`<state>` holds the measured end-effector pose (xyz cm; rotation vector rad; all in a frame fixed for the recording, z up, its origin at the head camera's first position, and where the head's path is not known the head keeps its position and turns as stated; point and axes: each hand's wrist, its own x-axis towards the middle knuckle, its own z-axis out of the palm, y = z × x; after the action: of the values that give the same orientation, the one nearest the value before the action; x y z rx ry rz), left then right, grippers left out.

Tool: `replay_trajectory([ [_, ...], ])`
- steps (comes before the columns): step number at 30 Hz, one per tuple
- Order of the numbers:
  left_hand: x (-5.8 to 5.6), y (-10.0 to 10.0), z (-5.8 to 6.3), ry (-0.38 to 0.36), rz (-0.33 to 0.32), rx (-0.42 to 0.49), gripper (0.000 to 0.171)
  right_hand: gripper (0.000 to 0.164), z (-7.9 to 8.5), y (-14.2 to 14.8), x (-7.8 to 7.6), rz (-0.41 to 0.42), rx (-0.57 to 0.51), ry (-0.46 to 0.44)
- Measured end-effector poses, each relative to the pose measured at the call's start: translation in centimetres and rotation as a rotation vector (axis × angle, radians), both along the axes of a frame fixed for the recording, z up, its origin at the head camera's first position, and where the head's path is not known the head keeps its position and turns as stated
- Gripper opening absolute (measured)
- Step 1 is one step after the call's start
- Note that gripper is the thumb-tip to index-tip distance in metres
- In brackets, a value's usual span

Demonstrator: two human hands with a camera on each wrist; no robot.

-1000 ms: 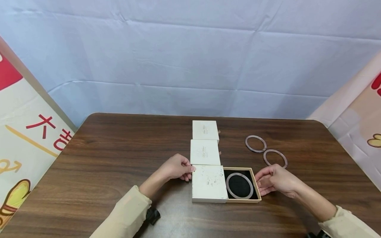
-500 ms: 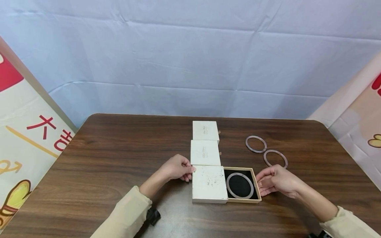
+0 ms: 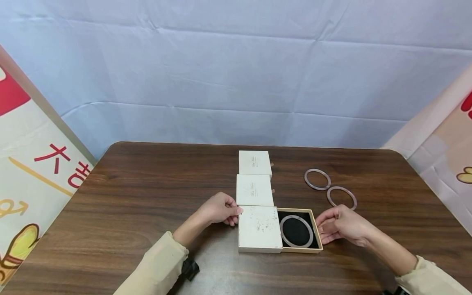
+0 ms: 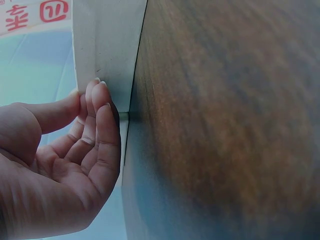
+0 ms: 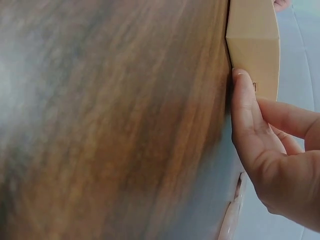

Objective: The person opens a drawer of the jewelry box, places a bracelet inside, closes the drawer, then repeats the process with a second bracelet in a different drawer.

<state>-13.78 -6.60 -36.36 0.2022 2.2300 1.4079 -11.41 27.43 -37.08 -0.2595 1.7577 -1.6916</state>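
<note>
A white slide-out box has its printed sleeve point(image 3: 259, 229) at the left and its black-lined drawer point(image 3: 319, 247) partly out at the right. In the drawer rests a pale mauve bangle point(image 3: 310, 241). My left hand point(image 3: 221, 208) touches the sleeve's left end; the left wrist view has its fingertips point(image 4: 101, 87) against the side wall and the thumb at the upper edge. On the other side, my right hand point(image 3: 343, 226) presses its fingers on the drawer's outer end. The right wrist view gives this tan end wall point(image 5: 262, 67), with the thumb near its upper edge.
Two more white boxes, a middle one point(image 3: 254, 190) and a far one point(image 3: 254, 162), line up behind the open box. Two loose bangles lie right of them: one farther back point(image 3: 307, 181), one point(image 3: 341, 188) partly behind my right hand. Everything stands on a dark wooden table point(image 3: 147, 180).
The drawer has slid very slightly left into the sleeve, with my right hand against its end. My left hand stays at the sleeve. The loose bangles have not moved.
</note>
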Motion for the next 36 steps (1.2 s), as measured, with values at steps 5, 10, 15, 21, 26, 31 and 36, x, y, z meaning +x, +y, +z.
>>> replay_trajectory([
  [5, -0.01, -0.02, -0.08, 0.002, 0.001, -0.001, 0.022, 0.015, 0.20, -0.18, -0.04, -0.004, 0.021, 0.008],
  [10, -0.03, -0.04, -0.11, 0.000, 0.002, 0.001, 0.022, 0.015, 0.52, -0.35, -0.21, 0.000, 0.038, 0.024],
  [15, -0.02, -0.07, -0.11, -0.008, 0.006, 0.003, 0.022, 0.014, 0.74, -0.30, -0.34, 0.019, 0.029, 0.010],
  [21, 0.01, -0.06, -0.12, -0.011, 0.001, 0.013, 0.022, 0.013, 0.73, -0.41, -0.43, 0.031, 0.019, 0.000],
  [26, 0.00, -0.07, -0.16, -0.018, 0.003, 0.016, 0.022, 0.013, 0.73, -0.67, -0.46, 0.037, -0.001, 0.006],
  [31, -0.03, -0.06, -0.21, -0.022, 0.002, 0.017, 0.022, 0.014, 0.71, -0.82, -0.48, 0.034, 0.003, 0.011],
  [36, -0.03, -0.07, -0.22, -0.017, -0.003, 0.020, 0.021, 0.015, 0.71, -1.02, -0.56, 0.030, 0.025, 0.020],
])
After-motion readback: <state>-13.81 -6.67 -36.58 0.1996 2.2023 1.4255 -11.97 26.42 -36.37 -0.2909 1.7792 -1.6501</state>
